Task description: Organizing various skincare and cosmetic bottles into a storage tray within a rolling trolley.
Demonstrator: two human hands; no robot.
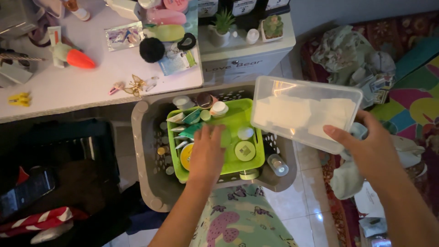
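White laminate table [68, 87] occupies upper left, its surface cluttered with small articles. Adjoining it, a white cabinet [247, 61] carries two small potted succulents [247, 27]. Floor of pale glossy tiles [292, 201], partly covered at right by a patterned multicolour rug [411, 105] bearing crumpled cloths. Dark furniture [55, 155] stands below the table. Lighting dim, warm, indoor.

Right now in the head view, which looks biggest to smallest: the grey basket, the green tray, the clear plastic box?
1. grey basket
2. clear plastic box, though nearness to the camera may enlarge it
3. green tray, close to the box in apparent size
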